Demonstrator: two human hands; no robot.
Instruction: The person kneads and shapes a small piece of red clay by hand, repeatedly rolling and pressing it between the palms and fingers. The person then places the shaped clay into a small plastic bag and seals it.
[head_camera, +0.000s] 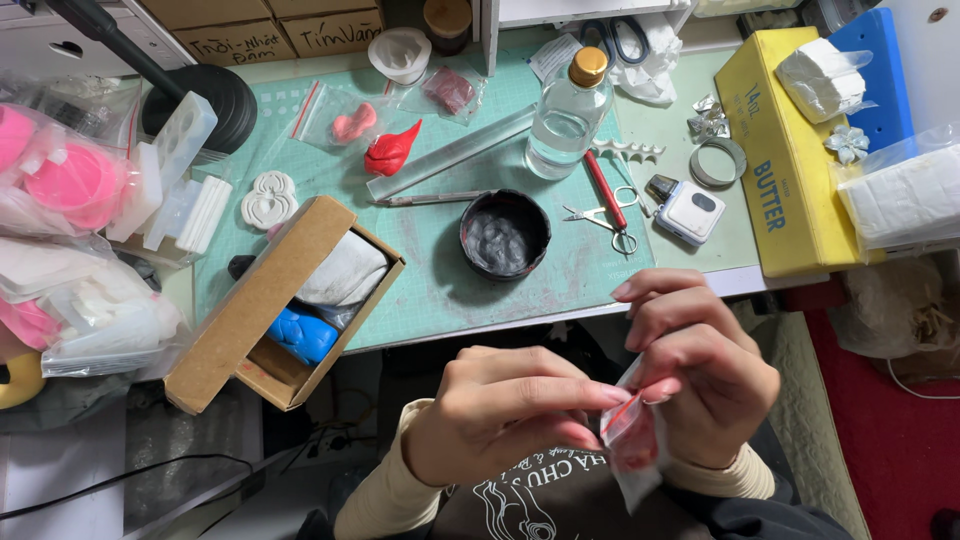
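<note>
Both hands meet in front of my chest, below the table edge. My left hand (500, 410) pinches the top edge of a small clear zip bag (632, 440) with a red seal line and something red inside. My right hand (700, 375) grips the same bag from the other side, fingers curled over its mouth. The bag hangs between the two hands. On the green cutting mat (440, 270) above them stands a black round bowl (505, 235) with dark glossy contents.
An open cardboard box (270, 310) with blue and white lumps overhangs the table's left front. A glass bottle (568, 115), small scissors (600, 215), a red-handled tool (604, 190), a clear ruler (450, 155), a red clay piece (392, 150) and a yellow box (785, 170) lie beyond.
</note>
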